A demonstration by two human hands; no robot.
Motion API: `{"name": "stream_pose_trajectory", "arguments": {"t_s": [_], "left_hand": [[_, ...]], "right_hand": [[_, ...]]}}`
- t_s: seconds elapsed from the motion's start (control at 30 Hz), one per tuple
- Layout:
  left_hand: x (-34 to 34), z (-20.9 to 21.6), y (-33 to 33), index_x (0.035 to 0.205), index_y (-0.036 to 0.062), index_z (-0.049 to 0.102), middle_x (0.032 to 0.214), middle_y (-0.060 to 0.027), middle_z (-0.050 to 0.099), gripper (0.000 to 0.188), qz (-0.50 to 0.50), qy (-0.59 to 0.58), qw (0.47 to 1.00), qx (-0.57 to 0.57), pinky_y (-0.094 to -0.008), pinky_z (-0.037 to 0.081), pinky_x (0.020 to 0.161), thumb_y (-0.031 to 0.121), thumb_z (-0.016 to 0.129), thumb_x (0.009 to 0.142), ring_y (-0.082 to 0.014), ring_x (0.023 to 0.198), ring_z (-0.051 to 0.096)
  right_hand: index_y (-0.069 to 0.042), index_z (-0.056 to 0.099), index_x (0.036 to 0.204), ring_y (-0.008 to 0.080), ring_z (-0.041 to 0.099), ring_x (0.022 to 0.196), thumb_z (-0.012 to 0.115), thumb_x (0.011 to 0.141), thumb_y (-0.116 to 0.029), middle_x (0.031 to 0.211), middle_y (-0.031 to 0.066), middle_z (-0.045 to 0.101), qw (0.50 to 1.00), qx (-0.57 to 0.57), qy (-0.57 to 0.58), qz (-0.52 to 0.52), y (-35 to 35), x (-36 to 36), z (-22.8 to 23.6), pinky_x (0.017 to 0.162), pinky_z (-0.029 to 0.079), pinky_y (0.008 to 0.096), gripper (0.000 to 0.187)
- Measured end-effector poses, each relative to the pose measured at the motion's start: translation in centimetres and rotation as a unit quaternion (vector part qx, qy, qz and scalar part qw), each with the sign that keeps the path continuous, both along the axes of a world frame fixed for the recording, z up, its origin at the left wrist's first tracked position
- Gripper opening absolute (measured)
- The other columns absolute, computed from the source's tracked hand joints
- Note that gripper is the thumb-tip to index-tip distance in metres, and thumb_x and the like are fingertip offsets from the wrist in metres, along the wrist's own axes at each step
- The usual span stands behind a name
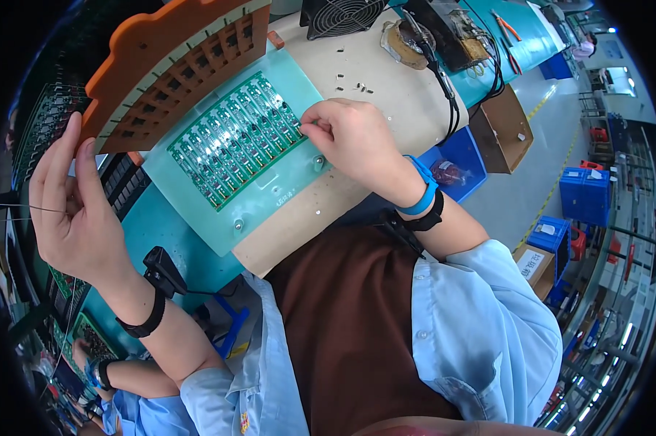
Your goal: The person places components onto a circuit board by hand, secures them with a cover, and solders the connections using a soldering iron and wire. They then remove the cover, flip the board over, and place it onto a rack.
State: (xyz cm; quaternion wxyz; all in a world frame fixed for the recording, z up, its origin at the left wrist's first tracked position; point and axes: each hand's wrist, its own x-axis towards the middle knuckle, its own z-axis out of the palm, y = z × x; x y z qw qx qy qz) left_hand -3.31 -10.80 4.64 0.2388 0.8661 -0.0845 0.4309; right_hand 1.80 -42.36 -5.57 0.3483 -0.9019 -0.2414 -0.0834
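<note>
The board (237, 142) lies in the green tray (270, 196) between the two hands, its long axis going from lower left to upper right. The right hand (353, 138) is nearer: its thumb and forefinger pinch together at the board's right end; what is between them, I cannot tell. The left hand (77, 221) stands apart from the board, fingers loosely spread, beside the raised orange lid (131, 54).
</note>
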Motion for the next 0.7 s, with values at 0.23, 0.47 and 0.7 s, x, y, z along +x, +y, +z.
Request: {"name": "stream_pose_trajectory", "arguments": {"t_s": [0.23, 0.47, 0.7], "left_hand": [[-1.7, -0.5, -0.1, 0.123, 0.0005, 0.075, 0.117, -0.0104, 0.074, 0.029, -0.036, 0.031, 0.999, 0.007, -0.0191, 0.056, 0.079, -0.009, 0.067, 0.097, -0.0113, 0.095, 0.071], [-2.4, -0.2, -1.3, 0.116, 0.0065, 0.080, 0.107, -0.0074, 0.075, 0.028, -0.027, 0.005, 1.000, -0.006, -0.0179, 0.052, 0.067, -0.006, 0.073, 0.092, -0.0086, 0.087, 0.069], [-2.7, -0.2, -1.6, 0.113, 0.0091, 0.082, 0.103, -0.0064, 0.076, 0.026, -0.016, -0.009, 1.000, -0.003, -0.0187, 0.053, 0.065, -0.003, 0.077, 0.090, -0.0091, 0.084, 0.069]], "right_hand": [[-0.006, 0.075, 0.092, 0.0265, 0.069, 0.066, 0.075, 0.085, -0.009, 0.074, 0.0103, 0.069, 0.999, 0.012, -0.032, 0.004, 0.9, 1.7, 0.2, 0.063, 0.056, 0.0376, 0.008], [-0.008, 0.074, 0.091, 0.0316, 0.070, 0.072, 0.073, 0.085, -0.011, 0.080, 0.0104, 0.071, 0.996, -0.045, -0.077, -0.016, 2.7, 3.1, -0.9, 0.066, 0.057, 0.0421, 0.007], [-0.009, 0.073, 0.089, 0.0329, 0.071, 0.074, 0.071, 0.085, -0.012, 0.084, 0.0099, 0.072, 0.995, -0.050, -0.087, 0.006, 2.7, 3.3, -0.7, 0.067, 0.058, 0.0430, 0.005]]}}
